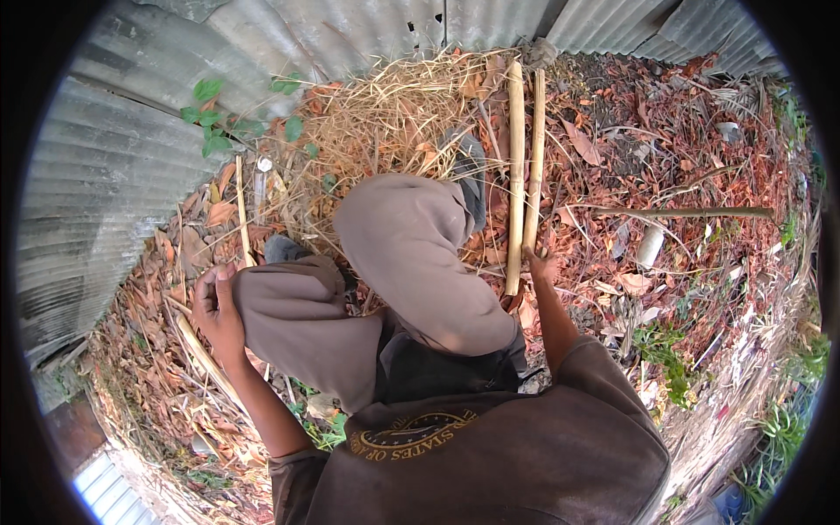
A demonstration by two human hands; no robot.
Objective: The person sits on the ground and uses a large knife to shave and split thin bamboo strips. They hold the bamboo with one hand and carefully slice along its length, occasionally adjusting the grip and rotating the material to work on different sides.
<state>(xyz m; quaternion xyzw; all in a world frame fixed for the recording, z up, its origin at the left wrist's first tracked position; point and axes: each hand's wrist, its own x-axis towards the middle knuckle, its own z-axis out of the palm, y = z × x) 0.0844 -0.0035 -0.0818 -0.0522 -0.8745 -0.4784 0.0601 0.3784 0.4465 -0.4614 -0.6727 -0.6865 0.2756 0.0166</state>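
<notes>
Two pale bamboo poles lie nearly side by side on the leaf litter to the right of my legs, the longer pole [516, 175] on the left and the shorter pole [535, 157] beside it. My right hand [542, 264] is at the near end of the shorter pole, with its fingers closed about that end; part of the grip is hard to see. My left hand [216, 308] rests against my left knee, holding nothing, its thumb apart from the loosely bent fingers. Both knees are bent, and I am low to the ground.
Corrugated metal sheets [105, 192] stand along the left and far sides. Dry straw [376, 114] is heaped ahead of my feet. A thin stick [242, 210] and another pale stick [203, 357] lie left. Rightward are a branch [691, 213] and a whitish cylinder [649, 247].
</notes>
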